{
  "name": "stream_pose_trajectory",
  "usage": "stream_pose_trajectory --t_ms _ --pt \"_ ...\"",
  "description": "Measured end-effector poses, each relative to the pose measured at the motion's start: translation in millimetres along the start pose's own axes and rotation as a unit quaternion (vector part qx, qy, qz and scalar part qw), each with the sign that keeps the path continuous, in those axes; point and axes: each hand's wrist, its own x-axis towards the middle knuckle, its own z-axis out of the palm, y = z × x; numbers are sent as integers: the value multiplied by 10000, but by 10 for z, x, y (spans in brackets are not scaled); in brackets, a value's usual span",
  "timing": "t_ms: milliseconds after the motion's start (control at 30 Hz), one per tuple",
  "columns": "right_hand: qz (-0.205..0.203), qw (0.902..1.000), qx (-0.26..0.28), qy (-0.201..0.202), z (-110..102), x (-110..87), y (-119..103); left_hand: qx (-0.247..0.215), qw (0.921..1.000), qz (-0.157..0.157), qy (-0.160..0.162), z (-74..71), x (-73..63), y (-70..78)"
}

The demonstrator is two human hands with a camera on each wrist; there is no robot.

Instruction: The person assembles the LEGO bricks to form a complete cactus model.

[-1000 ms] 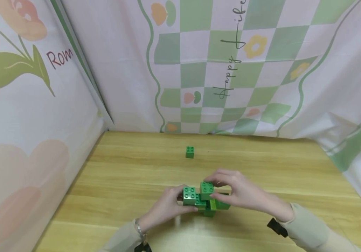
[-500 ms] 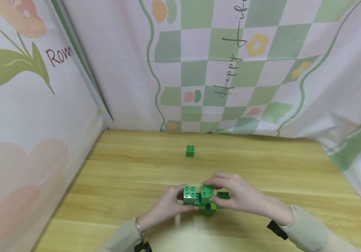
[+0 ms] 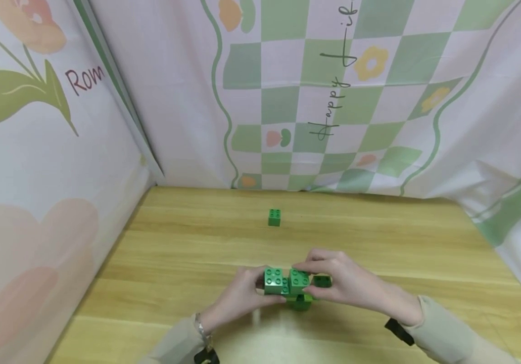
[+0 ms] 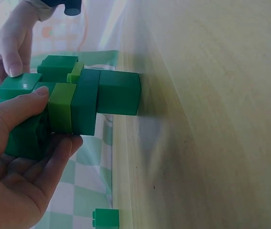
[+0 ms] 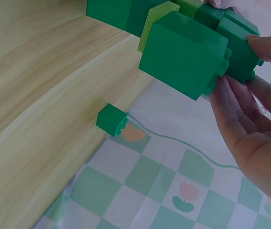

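Between the two hands stands a built stack of green toy building bricks [image 4: 84, 102], dark green with lime-green layers [image 4: 61, 107], on the wooden table. The left hand [image 3: 246, 293] grips its left side, thumb in front and fingers behind, around a studded brick [image 3: 273, 281]. At the top, the right hand [image 3: 339, 278] pinches another four-stud green brick [image 3: 298, 281] between thumb and fingers; this brick sits against the stack. A further green block [image 5: 183, 55] juts out on the right side, partly covered by the right hand in the head view.
A single green brick [image 3: 274, 218] stands apart on the wooden table [image 3: 196, 227], farther back. Behind the table hangs a checked curtain [image 3: 283, 106], and a flowered cloth [image 3: 60, 177] borders the left side.
The right hand has lowered its pinched brick slightly onto the stack, level with the left studded brick. The left hand keeps its grip in place.
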Motion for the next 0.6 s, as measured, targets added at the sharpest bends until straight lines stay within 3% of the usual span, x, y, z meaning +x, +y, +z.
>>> stream_pose_trajectory --t_ms 600 --pt "41 9997 -95 241 22 -17 9 75 10000 -22 -27 1 21 13"
